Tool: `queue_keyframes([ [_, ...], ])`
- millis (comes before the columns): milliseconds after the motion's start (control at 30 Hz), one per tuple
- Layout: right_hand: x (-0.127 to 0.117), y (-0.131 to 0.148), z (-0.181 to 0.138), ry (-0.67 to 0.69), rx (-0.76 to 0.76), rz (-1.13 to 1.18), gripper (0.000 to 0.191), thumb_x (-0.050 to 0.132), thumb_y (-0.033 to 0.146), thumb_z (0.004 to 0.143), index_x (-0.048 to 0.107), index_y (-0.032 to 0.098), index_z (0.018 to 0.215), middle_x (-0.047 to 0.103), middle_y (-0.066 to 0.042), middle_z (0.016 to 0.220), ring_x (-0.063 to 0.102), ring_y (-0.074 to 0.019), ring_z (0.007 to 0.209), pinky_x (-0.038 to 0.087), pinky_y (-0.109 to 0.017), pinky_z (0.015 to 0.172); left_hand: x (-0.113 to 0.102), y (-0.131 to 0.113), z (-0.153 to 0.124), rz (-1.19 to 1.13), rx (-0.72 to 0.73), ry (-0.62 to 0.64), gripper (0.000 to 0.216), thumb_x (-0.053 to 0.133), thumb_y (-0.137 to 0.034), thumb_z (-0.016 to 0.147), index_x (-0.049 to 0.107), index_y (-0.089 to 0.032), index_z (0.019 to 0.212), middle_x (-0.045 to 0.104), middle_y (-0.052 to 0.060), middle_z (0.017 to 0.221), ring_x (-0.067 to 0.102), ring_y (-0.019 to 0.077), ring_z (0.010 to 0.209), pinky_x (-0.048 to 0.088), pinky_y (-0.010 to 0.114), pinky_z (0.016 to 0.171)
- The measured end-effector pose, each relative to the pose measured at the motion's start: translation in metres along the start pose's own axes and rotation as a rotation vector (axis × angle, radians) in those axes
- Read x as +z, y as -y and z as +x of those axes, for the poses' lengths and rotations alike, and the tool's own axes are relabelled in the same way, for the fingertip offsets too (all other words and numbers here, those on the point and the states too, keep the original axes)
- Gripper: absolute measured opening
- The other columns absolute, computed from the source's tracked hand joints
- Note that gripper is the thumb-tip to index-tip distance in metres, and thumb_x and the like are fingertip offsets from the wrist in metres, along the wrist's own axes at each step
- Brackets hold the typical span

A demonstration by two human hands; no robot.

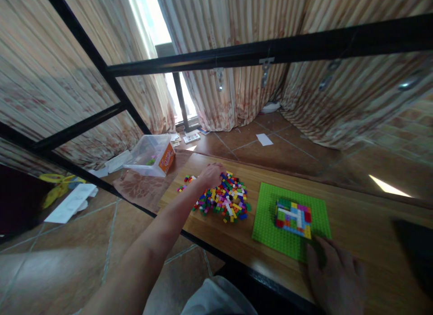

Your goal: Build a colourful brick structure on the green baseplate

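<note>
1. Over the far side of the brick pile [225,200], the left hand [211,174] reaches down with its fingers bent toward the loose pieces. Its back hides the fingertips, so I cannot tell how far they are open or whether they have hold of a brick.
2. At the near right corner of the green baseplate [265,215], the right hand [338,274] lies blurred, thumb set apart from the forefinger. I cannot tell whether it grips the plate's edge or only rests there.
3. Between the hands, the baseplate lies flat, to the right of the pile and apart from it. On it sits a roughly square patch of assembled bricks [293,218], in red, white, blue, green, orange and yellow, its near right corner just beside the right hand.
4. Under the pile and the plate runs a wooden tabletop [233,243]; the pile is many-coloured and loosely spread, with stray bricks at its edges.
5. Beyond the table's left end, a clear plastic box [145,157] with an orange label [167,158] stands on a patterned mat [142,188], a few green pieces inside.
6. Farther out, a sheet of paper [264,139] lies on brown floor tiles, before long striped curtains [237,94] and a black metal rail [203,60].
</note>
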State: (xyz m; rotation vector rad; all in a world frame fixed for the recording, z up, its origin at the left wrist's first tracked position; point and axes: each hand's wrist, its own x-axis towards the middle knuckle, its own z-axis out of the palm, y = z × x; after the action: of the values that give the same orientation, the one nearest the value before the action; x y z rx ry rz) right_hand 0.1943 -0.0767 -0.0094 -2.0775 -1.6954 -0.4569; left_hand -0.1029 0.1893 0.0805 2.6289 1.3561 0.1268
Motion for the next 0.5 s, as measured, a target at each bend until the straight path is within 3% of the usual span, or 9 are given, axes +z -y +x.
queue_keyframes([
  [167, -0.002, 0.004, 0.002, -0.028, 0.004, 0.025, 0.04, 0.043, 0.041, 0.092, 0.062, 0.012, 0.11, 0.065, -0.017, 0.109, 0.058, -0.0295, 0.098, 0.042, -0.044, 0.086, -0.012, -0.001, -0.011, -0.003, 0.006, -0.039, 0.025, 0.054, -0.013, 0.08, 0.068, -0.017, 0.1, 0.067, 0.01, 0.105, 0.059, 0.0257, 0.104, 0.044, 0.04, 0.098],
  [300, -0.003, 0.009, 0.003, -0.008, 0.049, 0.065, 0.039, 0.044, 0.041, 0.092, 0.062, 0.012, 0.111, 0.064, -0.017, 0.109, 0.057, -0.0296, 0.102, 0.041, -0.045, 0.088, -0.018, -0.007, -0.037, -0.206, -0.038, -0.162, 0.022, 0.05, -0.015, 0.084, 0.065, -0.019, 0.1, 0.068, 0.007, 0.094, 0.063, 0.0223, 0.09, 0.049, 0.035, 0.085],
  [400, -0.002, 0.007, 0.003, -0.002, 0.101, 0.125, 0.038, 0.045, 0.042, 0.092, 0.063, 0.015, 0.111, 0.064, -0.016, 0.111, 0.056, -0.0293, 0.103, 0.042, -0.046, 0.088, -0.009, -0.026, -0.063, -0.449, -0.049, -0.206, 0.013, 0.052, -0.02, 0.085, 0.062, -0.019, 0.093, 0.067, 0.002, 0.084, 0.063, 0.0185, 0.079, 0.049, 0.031, 0.077],
  [500, -0.008, 0.007, 0.005, -0.043, 0.162, 0.219, 0.037, 0.045, 0.043, 0.092, 0.064, 0.015, 0.109, 0.064, -0.015, 0.108, 0.057, -0.0282, 0.101, 0.044, -0.046, 0.088, 0.01, -0.063, -0.088, -0.728, -0.134, -0.265, 0.009, 0.054, -0.023, 0.086, 0.061, -0.018, 0.089, 0.065, 0.001, 0.079, 0.061, 0.0155, 0.072, 0.049, 0.027, 0.07],
])
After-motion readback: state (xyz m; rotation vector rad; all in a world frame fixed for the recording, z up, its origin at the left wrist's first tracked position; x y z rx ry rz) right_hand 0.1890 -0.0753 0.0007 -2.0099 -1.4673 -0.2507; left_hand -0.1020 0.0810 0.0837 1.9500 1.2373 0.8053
